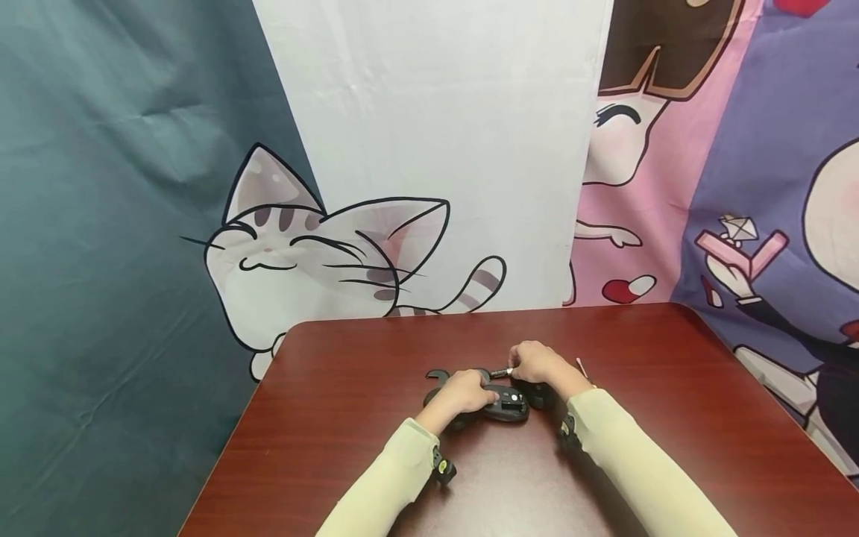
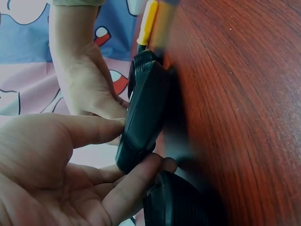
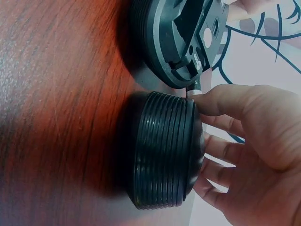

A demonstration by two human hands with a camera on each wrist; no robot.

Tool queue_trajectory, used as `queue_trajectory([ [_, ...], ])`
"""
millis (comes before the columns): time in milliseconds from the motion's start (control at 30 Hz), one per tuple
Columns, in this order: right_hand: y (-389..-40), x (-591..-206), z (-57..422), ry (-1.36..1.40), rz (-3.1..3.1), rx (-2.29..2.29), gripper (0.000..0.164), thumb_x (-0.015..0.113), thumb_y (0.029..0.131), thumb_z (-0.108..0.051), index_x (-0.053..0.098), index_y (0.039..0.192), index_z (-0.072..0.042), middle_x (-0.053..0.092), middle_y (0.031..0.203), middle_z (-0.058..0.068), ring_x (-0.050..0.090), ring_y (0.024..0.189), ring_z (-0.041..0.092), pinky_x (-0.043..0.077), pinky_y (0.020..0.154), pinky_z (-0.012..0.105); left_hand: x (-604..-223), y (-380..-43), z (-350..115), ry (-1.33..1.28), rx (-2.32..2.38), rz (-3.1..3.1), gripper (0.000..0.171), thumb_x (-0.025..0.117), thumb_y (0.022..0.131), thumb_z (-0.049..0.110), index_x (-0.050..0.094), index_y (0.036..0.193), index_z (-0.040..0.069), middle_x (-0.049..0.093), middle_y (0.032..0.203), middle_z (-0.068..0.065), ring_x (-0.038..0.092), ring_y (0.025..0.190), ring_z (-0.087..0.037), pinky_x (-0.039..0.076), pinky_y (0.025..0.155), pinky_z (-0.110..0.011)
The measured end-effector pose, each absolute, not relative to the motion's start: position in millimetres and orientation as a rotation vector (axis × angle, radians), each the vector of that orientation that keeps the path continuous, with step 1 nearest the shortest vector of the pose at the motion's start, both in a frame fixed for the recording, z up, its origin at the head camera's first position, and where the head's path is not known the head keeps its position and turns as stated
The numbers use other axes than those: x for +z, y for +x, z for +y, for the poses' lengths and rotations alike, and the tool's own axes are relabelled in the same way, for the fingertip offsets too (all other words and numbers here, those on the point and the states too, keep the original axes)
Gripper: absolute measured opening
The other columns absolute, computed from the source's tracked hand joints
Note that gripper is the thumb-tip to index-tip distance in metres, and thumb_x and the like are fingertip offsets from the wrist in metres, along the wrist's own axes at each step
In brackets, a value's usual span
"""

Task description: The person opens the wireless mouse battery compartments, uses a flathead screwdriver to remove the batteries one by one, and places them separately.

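My left hand (image 1: 463, 391) pinches a black computer mouse (image 1: 515, 412), thumb on the upturned underside and fingers beneath. The mouse's battery compartment (image 3: 189, 21) is uncovered in the right wrist view. Just beyond it, my right hand (image 1: 535, 362) pinches a small battery (image 1: 499, 373) by one end between thumb and finger; in the right wrist view the battery (image 3: 194, 86) is mostly hidden. Below my right hand lies a black object with ribbed sides (image 3: 164, 150). Another black ribbed thing (image 2: 176, 202) sits under my left fingers.
A dark, open-ended wrench-shaped piece (image 1: 438, 374) lies left of the mouse on the red-brown wooden table (image 1: 322, 418). Past my right wrist lies a tool with a yellow handle (image 2: 148, 21). A printed cloth (image 1: 436, 134) hangs behind the table.
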State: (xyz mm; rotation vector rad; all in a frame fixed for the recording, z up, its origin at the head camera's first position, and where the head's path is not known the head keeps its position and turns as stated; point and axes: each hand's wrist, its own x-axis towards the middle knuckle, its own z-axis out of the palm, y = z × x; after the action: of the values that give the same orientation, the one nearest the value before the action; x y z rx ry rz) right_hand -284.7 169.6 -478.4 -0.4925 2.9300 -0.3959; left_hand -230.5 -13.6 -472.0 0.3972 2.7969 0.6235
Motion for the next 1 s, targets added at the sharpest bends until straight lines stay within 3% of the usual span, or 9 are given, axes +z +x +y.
queue_trajectory([
  [200,-283,-476,170,-0.499,2.928,-0.352,0.008,0.07,0.077,-0.019,0.062,0.078,-0.018,0.057,0.076,-0.001,0.052,0.073,0.019,0.048,0.066,0.042,-469,-228,-10,0.366,0.534,2.817,0.029,0.065,0.085,0.04,0.065,0.087,0.011,0.063,0.082,-0.001,0.054,0.071,-0.016,0.045,0.059,-0.031],
  [467,-281,-477,172,-0.458,2.915,-0.367,0.007,0.071,0.077,-0.018,0.065,0.081,-0.019,0.06,0.077,-0.002,0.054,0.074,0.018,0.049,0.069,0.043,-467,-223,-4,0.383,0.412,2.878,0.033,0.066,0.084,0.041,0.068,0.091,0.01,0.066,0.088,-0.006,0.058,0.076,-0.018,0.049,0.063,-0.033],
  [767,-278,-482,175,-0.47,2.964,-0.404,0.006,0.07,0.079,-0.019,0.067,0.083,-0.016,0.06,0.083,0.001,0.056,0.079,0.019,0.051,0.072,0.041,-466,-218,-4,0.43,0.362,2.902,0.029,0.066,0.083,0.041,0.065,0.076,0.013,0.064,0.08,-0.003,0.059,0.075,-0.018,0.049,0.062,-0.033],
  [900,-273,-480,181,-0.447,2.992,-0.449,0.009,0.07,0.08,-0.021,0.067,0.085,-0.015,0.056,0.087,0.004,0.054,0.082,0.021,0.051,0.072,0.039,-466,-217,-4,0.421,0.37,2.903,0.03,0.067,0.083,0.041,0.068,0.082,0.011,0.065,0.081,-0.004,0.055,0.068,-0.015,0.048,0.058,-0.031],
  [1000,-269,-476,186,-0.372,2.992,-0.47,0.015,0.07,0.08,-0.025,0.066,0.09,-0.014,0.055,0.093,0.006,0.055,0.085,0.023,0.051,0.074,0.048,-464,-217,-4,0.421,0.37,2.916,0.032,0.068,0.082,0.041,0.07,0.088,0.01,0.066,0.083,-0.004,0.055,0.066,-0.014,0.048,0.056,-0.03],
])
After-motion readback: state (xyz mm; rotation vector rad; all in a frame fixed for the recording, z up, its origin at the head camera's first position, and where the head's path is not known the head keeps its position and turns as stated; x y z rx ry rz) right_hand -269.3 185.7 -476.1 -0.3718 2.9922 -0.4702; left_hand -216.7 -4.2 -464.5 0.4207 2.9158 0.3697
